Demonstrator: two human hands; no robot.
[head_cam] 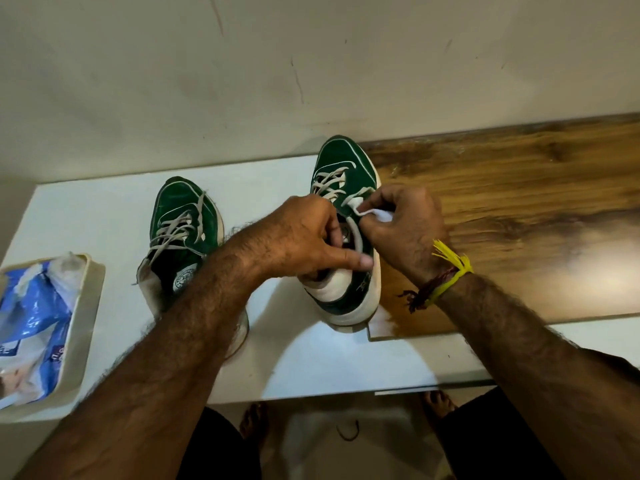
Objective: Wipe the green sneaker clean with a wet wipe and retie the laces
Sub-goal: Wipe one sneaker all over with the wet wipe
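Right hand [403,230] pinched around a white wet wipe [375,214] against the green sneaker [346,174], left hand [304,237] curled on its collar, laces [329,183] undone, second sneaker [180,230] set beside.

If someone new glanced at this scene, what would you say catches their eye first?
Probably the two hands meeting over the right-hand green sneaker at the centre: the right hand pinches a white wet wipe against its laces, and the left hand grips the shoe's opening. A second green sneaker stands to its left, and a blue wipes pack sits in a cream tray at far left.
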